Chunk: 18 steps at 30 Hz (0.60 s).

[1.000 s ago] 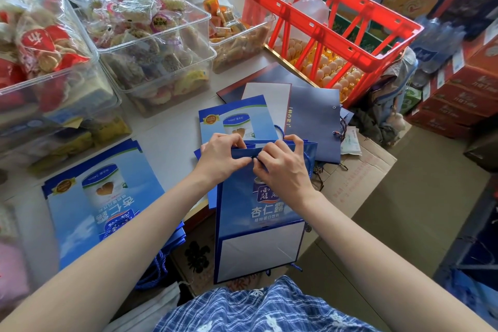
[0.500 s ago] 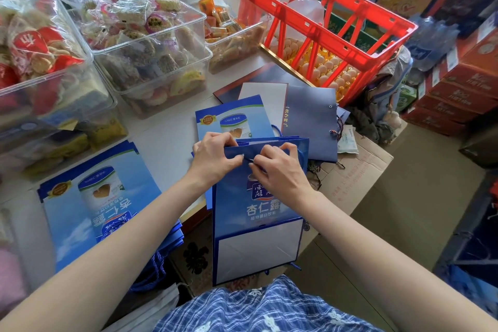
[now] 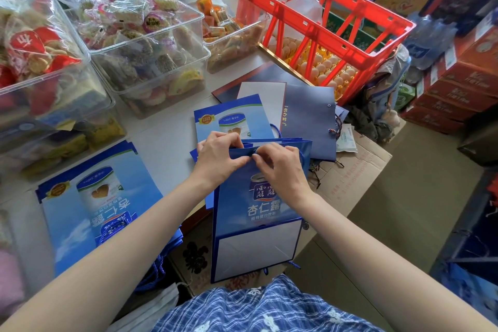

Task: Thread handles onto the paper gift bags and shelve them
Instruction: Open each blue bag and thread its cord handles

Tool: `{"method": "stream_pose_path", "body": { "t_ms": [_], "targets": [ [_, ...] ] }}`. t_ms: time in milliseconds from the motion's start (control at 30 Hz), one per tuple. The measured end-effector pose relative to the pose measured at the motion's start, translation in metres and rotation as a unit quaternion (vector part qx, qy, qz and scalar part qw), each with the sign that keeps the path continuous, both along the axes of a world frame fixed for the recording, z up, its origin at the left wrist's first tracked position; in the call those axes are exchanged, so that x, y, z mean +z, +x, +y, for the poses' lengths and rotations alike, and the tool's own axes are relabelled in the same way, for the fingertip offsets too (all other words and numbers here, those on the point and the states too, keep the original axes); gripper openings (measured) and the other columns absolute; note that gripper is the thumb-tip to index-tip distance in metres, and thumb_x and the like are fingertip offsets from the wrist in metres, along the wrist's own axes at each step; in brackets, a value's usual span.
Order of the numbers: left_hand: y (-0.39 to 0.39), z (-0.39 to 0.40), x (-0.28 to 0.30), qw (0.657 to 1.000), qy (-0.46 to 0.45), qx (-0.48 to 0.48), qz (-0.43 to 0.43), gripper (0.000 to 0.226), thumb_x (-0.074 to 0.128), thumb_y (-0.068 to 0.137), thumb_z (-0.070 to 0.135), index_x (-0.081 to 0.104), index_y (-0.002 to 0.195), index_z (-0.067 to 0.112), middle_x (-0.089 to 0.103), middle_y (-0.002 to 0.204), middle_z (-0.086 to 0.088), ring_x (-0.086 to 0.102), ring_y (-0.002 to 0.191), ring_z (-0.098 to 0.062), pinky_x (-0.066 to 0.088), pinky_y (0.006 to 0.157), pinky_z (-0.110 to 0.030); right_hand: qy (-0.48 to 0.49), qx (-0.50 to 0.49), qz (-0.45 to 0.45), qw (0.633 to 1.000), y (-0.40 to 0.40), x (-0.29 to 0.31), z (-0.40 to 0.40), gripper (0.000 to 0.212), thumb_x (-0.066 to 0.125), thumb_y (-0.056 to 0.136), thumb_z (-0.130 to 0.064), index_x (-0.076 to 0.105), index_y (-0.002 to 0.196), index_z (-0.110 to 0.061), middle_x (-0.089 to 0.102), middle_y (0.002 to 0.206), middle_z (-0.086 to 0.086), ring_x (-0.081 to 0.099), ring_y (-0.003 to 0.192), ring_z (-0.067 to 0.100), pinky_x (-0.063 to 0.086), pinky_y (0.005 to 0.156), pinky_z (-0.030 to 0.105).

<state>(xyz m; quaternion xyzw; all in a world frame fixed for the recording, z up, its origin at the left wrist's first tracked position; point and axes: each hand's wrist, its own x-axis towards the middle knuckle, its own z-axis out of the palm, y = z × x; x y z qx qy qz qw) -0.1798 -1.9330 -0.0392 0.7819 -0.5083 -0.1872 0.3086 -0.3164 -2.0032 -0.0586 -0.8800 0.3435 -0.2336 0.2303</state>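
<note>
The surface (image 3: 161,140) carries snack bins, a red crate (image 3: 318,21) and flat bag stacks, leaving little room. The bag (image 3: 256,213) overhangs its near edge: light, stiff paper, creasable, best held at the top fold. Left hand (image 3: 218,159) pinches that fold; right hand (image 3: 283,167) pinches the thin, limp cord (image 3: 254,153) there.

Blue gift bag (image 3: 258,213); red crate (image 3: 320,24); blue-checked garment (image 3: 258,307).

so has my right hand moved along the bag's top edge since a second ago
No. The right hand stays at the blue bag's top edge, beside the left hand.
</note>
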Motion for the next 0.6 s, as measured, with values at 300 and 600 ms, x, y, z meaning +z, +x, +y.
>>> {"method": "stream_pose_path", "body": {
  "t_ms": [300, 600],
  "targets": [
    [-0.001, 0.003, -0.005, 1.0, 0.019, -0.011, 0.017, 0.018, 0.072, 0.079, 0.027, 0.056, 0.083, 0.02, 0.054, 0.09, 0.005, 0.044, 0.11, -0.016, 0.033, 0.095, -0.037, 0.116, -0.028, -0.127, 0.985, 0.0, 0.007, 0.0, 0.006, 0.07, 0.082, -0.007, 0.068, 0.086, -0.005, 0.068, 0.08, 0.004, 0.061, 0.069, 0.01, 0.047, 0.068, 0.01],
    [0.005, 0.005, -0.002, 0.999, 0.039, -0.026, 0.015, 0.019, 0.07, 0.081, 0.025, 0.052, 0.084, 0.023, 0.054, 0.092, 0.006, 0.043, 0.111, -0.016, 0.036, 0.096, -0.042, 0.145, 0.005, -0.104, 0.984, -0.006, -0.002, 0.007, 0.005, 0.071, 0.08, -0.005, 0.067, 0.083, -0.004, 0.069, 0.079, 0.006, 0.061, 0.071, 0.011, 0.048, 0.07, 0.011]
  ]
}}
